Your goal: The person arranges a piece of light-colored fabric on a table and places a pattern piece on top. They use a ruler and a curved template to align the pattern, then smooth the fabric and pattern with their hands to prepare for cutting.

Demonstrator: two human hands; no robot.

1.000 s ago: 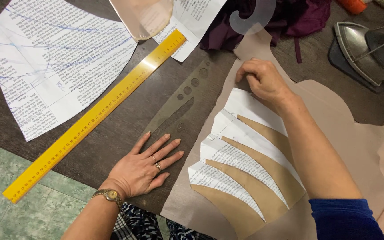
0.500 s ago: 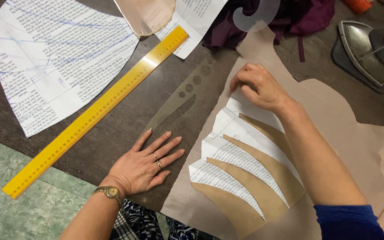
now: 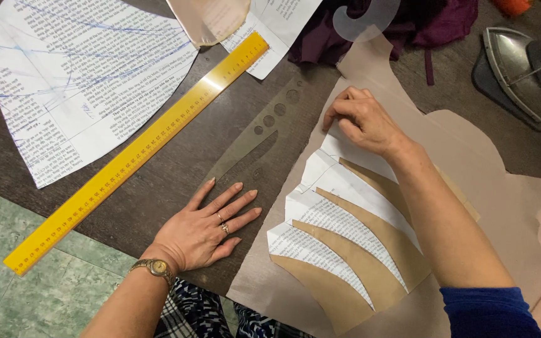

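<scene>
Dark table [image 3: 158, 181] (right hand [image 3: 361, 122] at paper's edge [image 3: 330, 150])

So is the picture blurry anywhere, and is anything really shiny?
Head view: mostly sharp; the print on the newspaper pattern strips shows but is too small to read. The yellow ruler has a bright glare patch near its upper end, and the metal iron gleams. Soft shadows lie under the left hand and the right hand.

Left hand [image 3: 205, 228] flat on dark table [image 3: 176, 169], right hand [image 3: 361, 122] pinching fanned paper strips [image 3: 327, 213], yellow ruler [image 3: 139, 150] nearby
</scene>
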